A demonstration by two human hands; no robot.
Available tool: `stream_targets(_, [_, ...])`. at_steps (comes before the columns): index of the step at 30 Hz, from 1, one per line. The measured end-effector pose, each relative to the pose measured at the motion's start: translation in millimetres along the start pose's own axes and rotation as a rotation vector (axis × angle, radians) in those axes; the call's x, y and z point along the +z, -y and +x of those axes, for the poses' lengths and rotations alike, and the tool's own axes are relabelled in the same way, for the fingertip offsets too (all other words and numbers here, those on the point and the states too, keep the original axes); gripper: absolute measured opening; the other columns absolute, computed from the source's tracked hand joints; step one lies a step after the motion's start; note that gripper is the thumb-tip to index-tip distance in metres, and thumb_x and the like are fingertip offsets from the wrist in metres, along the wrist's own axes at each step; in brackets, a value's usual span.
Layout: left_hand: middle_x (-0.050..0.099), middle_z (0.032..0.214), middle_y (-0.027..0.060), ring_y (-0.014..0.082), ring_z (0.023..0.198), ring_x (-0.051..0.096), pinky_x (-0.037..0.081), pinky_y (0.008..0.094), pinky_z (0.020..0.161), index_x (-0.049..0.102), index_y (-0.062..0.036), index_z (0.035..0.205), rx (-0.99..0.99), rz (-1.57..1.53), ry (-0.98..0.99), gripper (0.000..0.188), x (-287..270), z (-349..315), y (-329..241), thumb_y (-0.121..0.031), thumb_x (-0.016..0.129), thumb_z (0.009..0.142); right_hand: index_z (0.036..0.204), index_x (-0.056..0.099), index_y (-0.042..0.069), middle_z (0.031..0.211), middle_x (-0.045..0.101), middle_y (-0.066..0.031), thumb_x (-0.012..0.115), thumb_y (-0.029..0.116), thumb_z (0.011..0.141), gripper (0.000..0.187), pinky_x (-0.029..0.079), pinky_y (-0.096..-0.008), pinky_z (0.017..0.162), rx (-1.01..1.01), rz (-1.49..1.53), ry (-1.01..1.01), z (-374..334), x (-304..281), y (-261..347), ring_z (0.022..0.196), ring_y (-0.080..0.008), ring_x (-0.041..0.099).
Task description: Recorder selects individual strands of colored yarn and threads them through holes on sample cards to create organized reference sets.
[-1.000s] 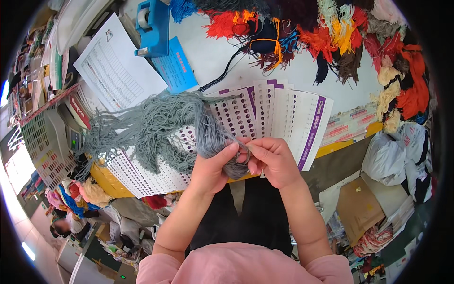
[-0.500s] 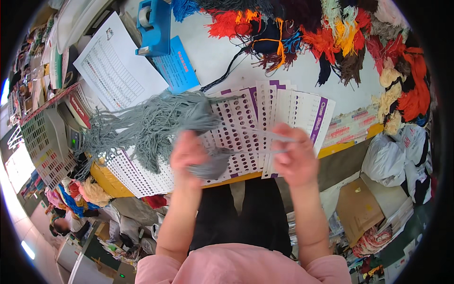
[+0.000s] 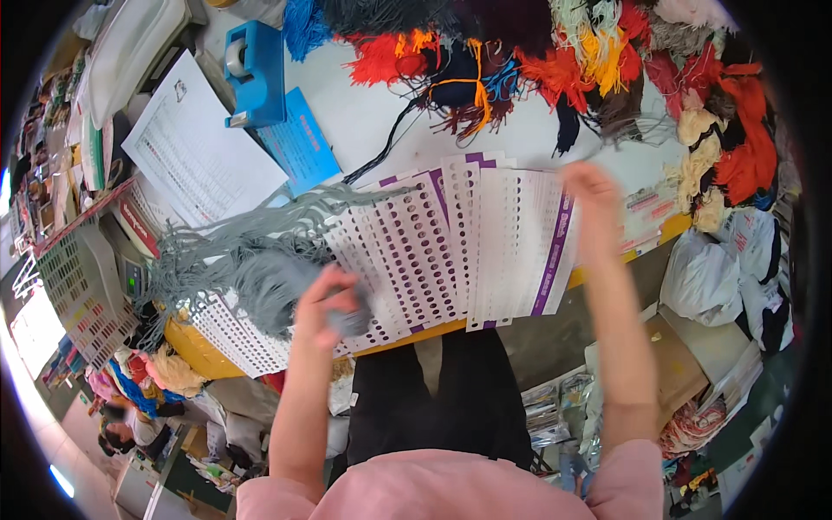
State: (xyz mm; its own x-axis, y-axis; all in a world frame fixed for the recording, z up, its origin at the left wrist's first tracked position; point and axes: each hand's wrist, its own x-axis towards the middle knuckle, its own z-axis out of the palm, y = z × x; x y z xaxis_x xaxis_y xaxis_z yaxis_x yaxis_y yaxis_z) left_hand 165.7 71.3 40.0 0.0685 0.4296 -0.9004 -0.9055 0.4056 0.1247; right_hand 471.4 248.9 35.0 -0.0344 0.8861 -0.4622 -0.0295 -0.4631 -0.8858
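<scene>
My left hand (image 3: 328, 305) is closed on a bundle of grey thread (image 3: 282, 282), near the front edge of the table. More long grey strands (image 3: 221, 227) lie tangled behind and left of it. My right hand (image 3: 594, 186), smeared by motion, is raised over the right end of the fanned cards. Its fingers look closed, and a blurred loop of thin grey threads (image 3: 641, 130) trails beyond it. White cards with rows of round holes and purple edges (image 3: 407, 251) spread beneath both hands.
A blue tape dispenser (image 3: 260, 78), a blue card (image 3: 303, 143) and a printed sheet (image 3: 204, 143) lie at the back left. Coloured thread hanks (image 3: 485, 65) line the back. White plastic bags (image 3: 706, 277) and a cardboard box (image 3: 680, 364) are at the right.
My right hand has moved right and away from me, and the strands stretched between my hands are gone from there. My left hand has shifted slightly left with the grey bundle.
</scene>
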Motion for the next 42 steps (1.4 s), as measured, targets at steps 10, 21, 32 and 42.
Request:
stream_targets(10, [0.052, 0.061, 0.0027, 0.0086, 0.053, 0.049, 0.039, 0.0205, 0.050, 0.054, 0.0012, 0.087, 0.295, 0.960, 0.027, 0.015, 122, 92, 43, -0.010, 0.050, 0.078, 0.079, 0.051, 0.006, 0.080, 0.050, -0.0067, 0.059, 0.001, 0.054, 0.026, 0.034, -0.0343, 0.073, -0.640, -0.726, 0.013, -22, 66, -87, 0.080, -0.0258, 0.046])
stream_targets(21, [0.051, 0.054, 0.0039, 0.0113, 0.042, 0.050, 0.038, 0.0225, 0.039, 0.051, 0.0019, 0.062, 0.445, 0.861, -0.167, 0.013, 119, 99, 46, -0.004, 0.061, 0.068, 0.078, 0.051, 0.007, 0.080, 0.049, -0.0062, 0.056, 0.000, 0.053, 0.027, 0.033, -0.0348, 0.074, -0.636, -0.693, 0.124, -17, 69, -83, 0.081, -0.0259, 0.044])
stream_targets(32, [0.051, 0.052, 0.0069, 0.0109, 0.043, 0.051, 0.040, 0.0239, 0.041, 0.052, 0.0052, 0.066, 0.543, 1.038, -0.142, 0.016, 115, 87, 42, -0.007, 0.052, 0.077, 0.093, 0.051, 0.004, 0.090, 0.047, -0.0096, 0.059, 0.004, 0.056, 0.037, 0.032, -0.0353, 0.077, -0.773, -0.830, 0.109, 1, 82, -82, 0.084, -0.0272, 0.043])
stream_targets(42, [0.051, 0.057, 0.0044, 0.0092, 0.042, 0.044, 0.038, 0.0235, 0.041, 0.053, 0.0056, 0.075, 0.579, 0.901, 0.006, 0.013, 100, 109, 45, -0.008, 0.052, 0.076, 0.089, 0.054, 0.002, 0.093, 0.048, -0.0090, 0.062, 0.008, 0.054, 0.037, 0.035, -0.0340, 0.072, -0.838, -0.723, 0.252, -2, 91, -84, 0.078, -0.0263, 0.045])
